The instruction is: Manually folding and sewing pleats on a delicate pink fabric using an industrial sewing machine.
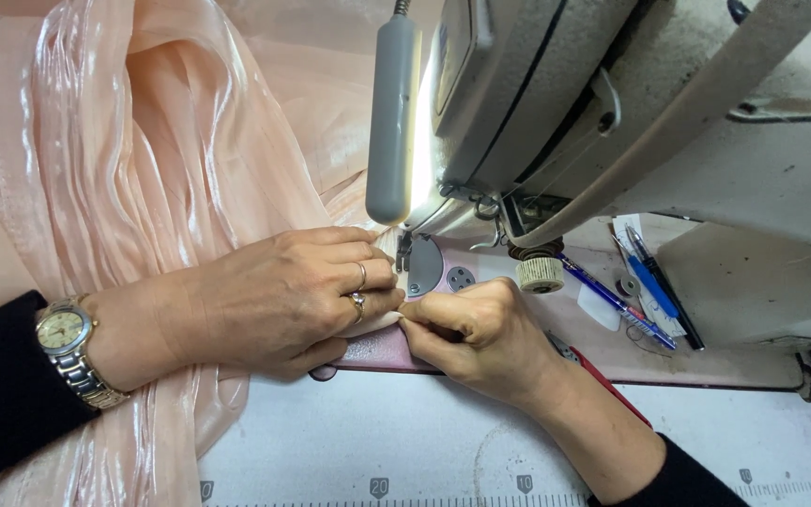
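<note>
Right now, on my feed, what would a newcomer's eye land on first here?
First the shiny peach fabric, heaped over the left side and spilling off the table's near edge. Next the two hands meeting at centre: the left hand, with rings and a wristwatch, lies flat on the cloth, while the right hand pinches its edge. Above them, the sewing machine and its glowing lamp fill the upper right.

A pale surface [405, 441] with a ruler strip along its near edge carries the sewing machine [706, 141], shiny peach fabric [143, 141], and pens [645, 291] lying on the machine's bed.
</note>
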